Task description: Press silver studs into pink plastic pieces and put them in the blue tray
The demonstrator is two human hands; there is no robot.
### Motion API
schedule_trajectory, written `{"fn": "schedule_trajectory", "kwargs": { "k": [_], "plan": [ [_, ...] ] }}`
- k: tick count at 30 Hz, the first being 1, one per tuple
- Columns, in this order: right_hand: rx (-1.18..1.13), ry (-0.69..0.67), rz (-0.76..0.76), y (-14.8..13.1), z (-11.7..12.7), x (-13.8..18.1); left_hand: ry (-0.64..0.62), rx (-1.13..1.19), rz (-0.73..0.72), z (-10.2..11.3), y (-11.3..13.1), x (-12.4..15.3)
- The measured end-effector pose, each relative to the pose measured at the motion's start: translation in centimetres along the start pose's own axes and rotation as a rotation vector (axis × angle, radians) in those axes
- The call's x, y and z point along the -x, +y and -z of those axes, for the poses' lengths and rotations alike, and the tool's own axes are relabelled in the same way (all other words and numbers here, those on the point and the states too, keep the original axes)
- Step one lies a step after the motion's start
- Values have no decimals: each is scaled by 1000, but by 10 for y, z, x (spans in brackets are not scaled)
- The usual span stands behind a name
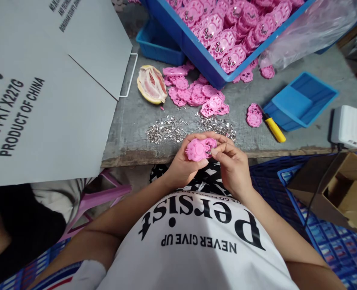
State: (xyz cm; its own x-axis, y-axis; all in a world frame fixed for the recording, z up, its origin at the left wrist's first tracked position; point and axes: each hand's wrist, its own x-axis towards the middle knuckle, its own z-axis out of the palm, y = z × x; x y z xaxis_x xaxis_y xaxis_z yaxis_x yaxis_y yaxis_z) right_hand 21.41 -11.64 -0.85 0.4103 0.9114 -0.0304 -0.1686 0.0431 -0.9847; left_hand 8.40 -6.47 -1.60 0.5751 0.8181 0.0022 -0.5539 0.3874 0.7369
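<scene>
Here's the pink plastic piece [196, 150], held just off the near edge of the table [130, 129], apparently mid-work: silver glints at its recessed three o'clock end. It's scalloped, a raised round in its middle. The left hand [182, 167] grips it from nine; the right hand [235, 166] has thumb and finger drawn together at three, and what they pinch, I can't tell! Loose metal bits [168, 129] at ten and one, plenty left. Twelve: loose pink pieces [196, 93], stage unclear. One o'clock: blue bin [196, 54], heaped with silver-dotted pieces [222, 43], likely the finished share.
</scene>
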Motion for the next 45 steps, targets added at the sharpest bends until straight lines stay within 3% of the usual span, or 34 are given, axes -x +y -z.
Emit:
{"fn": "schedule_trajectory", "kwargs": {
  "k": [13, 20, 23, 28, 33, 40, 45],
  "plan": [
    [-79, 25, -106, 4, -5, 0, -101, -107, -107, 8, -7, -2],
    [58, 7, 35, 13, -2, -1, -104, -152, -157, 9, -6, -3],
    [-33, -21, -3, 14, -4, -1, -40, -104, -109, 6, -3, -2],
    [-76, 29, -56, 11, -2, -6, 220, 106, 162, 4, 10, -3],
    [142, 146, 27, 13, 20, -25, 266, 140, 324, 11, 25, -5],
    [525, 304, 187, 25, 77, -74, 284, 20, 310, 14, 27, -3],
    [836, 214, 120, 23, 86, -112, 260, -69, 316, 13, 24, -3]
  ]
}}
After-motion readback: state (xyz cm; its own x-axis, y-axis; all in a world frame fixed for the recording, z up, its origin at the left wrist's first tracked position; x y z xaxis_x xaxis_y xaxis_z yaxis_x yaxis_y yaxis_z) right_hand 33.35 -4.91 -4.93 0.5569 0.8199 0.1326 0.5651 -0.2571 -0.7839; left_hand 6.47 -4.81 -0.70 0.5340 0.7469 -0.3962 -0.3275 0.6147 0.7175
